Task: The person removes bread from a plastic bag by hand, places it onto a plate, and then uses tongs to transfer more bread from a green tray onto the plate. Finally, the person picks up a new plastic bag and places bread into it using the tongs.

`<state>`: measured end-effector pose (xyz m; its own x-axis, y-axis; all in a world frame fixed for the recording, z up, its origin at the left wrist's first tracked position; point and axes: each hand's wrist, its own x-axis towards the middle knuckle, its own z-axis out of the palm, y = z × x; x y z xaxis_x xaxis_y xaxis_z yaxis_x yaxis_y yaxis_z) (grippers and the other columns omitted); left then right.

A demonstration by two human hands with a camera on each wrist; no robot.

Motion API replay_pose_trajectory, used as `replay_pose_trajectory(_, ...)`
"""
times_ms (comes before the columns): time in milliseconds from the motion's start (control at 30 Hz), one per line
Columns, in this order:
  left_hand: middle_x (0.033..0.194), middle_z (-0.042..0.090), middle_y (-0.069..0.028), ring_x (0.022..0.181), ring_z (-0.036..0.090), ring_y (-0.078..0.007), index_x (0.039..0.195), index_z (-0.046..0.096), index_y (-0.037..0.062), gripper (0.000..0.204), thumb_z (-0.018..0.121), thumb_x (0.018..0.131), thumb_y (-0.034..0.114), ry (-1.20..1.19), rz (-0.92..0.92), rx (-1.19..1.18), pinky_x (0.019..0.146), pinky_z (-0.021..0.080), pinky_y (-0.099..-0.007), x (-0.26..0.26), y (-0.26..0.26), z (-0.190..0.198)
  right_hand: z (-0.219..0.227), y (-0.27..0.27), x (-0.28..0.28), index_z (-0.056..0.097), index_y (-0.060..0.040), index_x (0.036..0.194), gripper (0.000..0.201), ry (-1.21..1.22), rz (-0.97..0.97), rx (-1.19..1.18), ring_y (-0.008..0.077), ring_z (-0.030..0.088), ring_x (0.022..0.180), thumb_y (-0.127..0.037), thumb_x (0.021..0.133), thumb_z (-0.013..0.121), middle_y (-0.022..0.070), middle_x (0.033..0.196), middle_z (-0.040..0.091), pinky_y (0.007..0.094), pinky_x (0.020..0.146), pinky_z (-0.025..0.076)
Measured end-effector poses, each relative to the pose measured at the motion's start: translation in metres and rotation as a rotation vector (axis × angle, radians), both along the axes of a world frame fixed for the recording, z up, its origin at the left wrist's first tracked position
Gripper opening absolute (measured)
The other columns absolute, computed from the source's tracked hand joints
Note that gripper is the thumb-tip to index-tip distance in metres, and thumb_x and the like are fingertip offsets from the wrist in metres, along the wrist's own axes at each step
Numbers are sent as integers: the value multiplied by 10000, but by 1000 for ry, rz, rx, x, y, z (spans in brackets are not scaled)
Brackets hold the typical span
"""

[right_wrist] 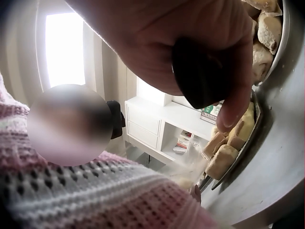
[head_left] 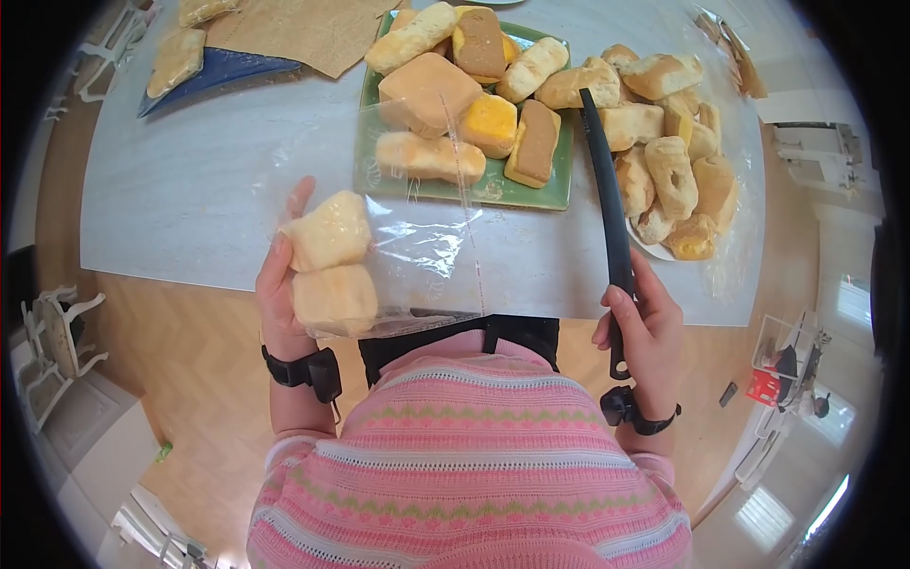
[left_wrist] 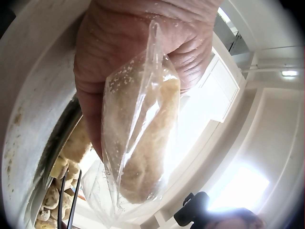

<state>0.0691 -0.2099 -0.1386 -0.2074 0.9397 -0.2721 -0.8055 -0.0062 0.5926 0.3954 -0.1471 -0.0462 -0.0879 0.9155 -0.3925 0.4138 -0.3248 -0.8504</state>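
Note:
In the head view, my left hand [head_left: 277,270] grips a clear plastic bag [head_left: 431,251] from its left end, over the table's front edge. Two pale bread rolls [head_left: 330,232] lie inside against the palm, and the bag's other end spreads out to the right. The left wrist view shows one roll [left_wrist: 143,138] close up under the crinkled plastic. My right hand [head_left: 652,318] holds black tongs [head_left: 607,190] near the handle end, their tips pointing away over the bread. Rolls in several shapes sit on a green square plate [head_left: 521,197] straight ahead.
At the right, more bread pieces [head_left: 675,175] are heaped on a white plate [head_left: 656,250], with clear plastic [head_left: 735,209] beside it. Brown paper [head_left: 294,33] and a blue flat object [head_left: 227,76] with bread on it are at the far left of the table [head_left: 190,228].

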Motion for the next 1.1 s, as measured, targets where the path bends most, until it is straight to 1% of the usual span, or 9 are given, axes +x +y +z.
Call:
replay_pose_trajectory(100, 1297, 540, -166, 1011, 610, -301, 1506, 252, 103, 631, 423, 968, 385, -22, -26, 30, 907, 513, -405, -3, 0, -4, -7, 2, -15, 469, 58, 1352, 467, -49, -17, 60, 94, 589, 515, -60, 919, 599, 54, 779, 617, 227, 453, 468)
replay_pose_trajectory(167, 1297, 540, -166, 1003, 611, -301, 1507, 250, 103, 631, 421, 969, 384, -20, -22, 17, 901, 514, -406, -3, 0, -2, -15, 4, -22, 470, 69, 1343, 462, -175, 8, 168, 91, 580, 495, -66, 921, 601, 56, 736, 618, 231, 450, 466)
replay_pose_trajectory(233, 1297, 540, -166, 996, 611, -301, 1508, 249, 104, 630, 418, 969, 383, -18, -16, 3, 895, 515, -408, -4, 0, -3, -23, 6, -30, 473, 70, 1341, 456, -175, -7, 195, 88, 572, 488, -68, 925, 597, 54, 713, 616, 231, 448, 460)
replay_pose_trajectory(400, 1339, 516, -171, 1123, 577, -307, 1511, 243, 107, 625, 409, 971, 376, -47, -48, 40, 941, 497, -437, -9, -1, -10, -34, 8, -35, 475, 68, 1344, 445, -181, -6, 242, 79, 550, 476, -65, 934, 584, 43, 664, 598, 224, 440, 439)
replay_pose_trajectory(500, 1357, 504, -174, 1179, 552, -311, 1512, 239, 111, 626, 410, 973, 379, -42, -71, 69, 961, 487, -451, -13, -2, -14, -32, 8, -30, 473, 57, 1354, 446, -139, -15, 242, 71, 533, 473, -64, 938, 577, 22, 643, 576, 219, 436, 425)
replay_pose_trajectory(600, 1354, 506, -174, 1167, 559, -316, 1513, 236, 121, 625, 418, 974, 380, -58, -56, 26, 960, 488, -454, -15, -2, -18, -27, 6, -25, 475, 40, 1362, 450, -64, -45, 194, 67, 535, 490, -57, 934, 578, 8, 668, 561, 216, 438, 427)
replay_pose_trajectory(667, 1355, 505, -174, 1164, 562, -320, 1514, 232, 124, 628, 423, 974, 381, -68, -70, 45, 960, 488, -457, -14, -2, -18, -24, 5, -21, 479, 31, 1363, 448, 56, -74, 144, 65, 541, 511, -51, 933, 574, 4, 706, 556, 211, 441, 429)
replay_pose_trajectory(767, 1354, 505, -176, 1155, 567, -327, 1516, 224, 125, 634, 431, 973, 380, -77, -84, 57, 957, 489, -458, -12, -1, -18, -23, 3, -16, 473, 36, 1365, 450, 108, -83, 135, 68, 548, 525, -48, 934, 570, 9, 733, 553, 211, 445, 433)
replay_pose_trajectory(1100, 1349, 509, -189, 1134, 577, -333, 1519, 209, 117, 657, 447, 966, 380, -70, -91, 35, 941, 496, -450, -7, 1, -15, -22, 2, -5, 447, 46, 1381, 467, 121, -44, 189, 75, 541, 525, -48, 939, 564, 22, 764, 569, 213, 466, 437)
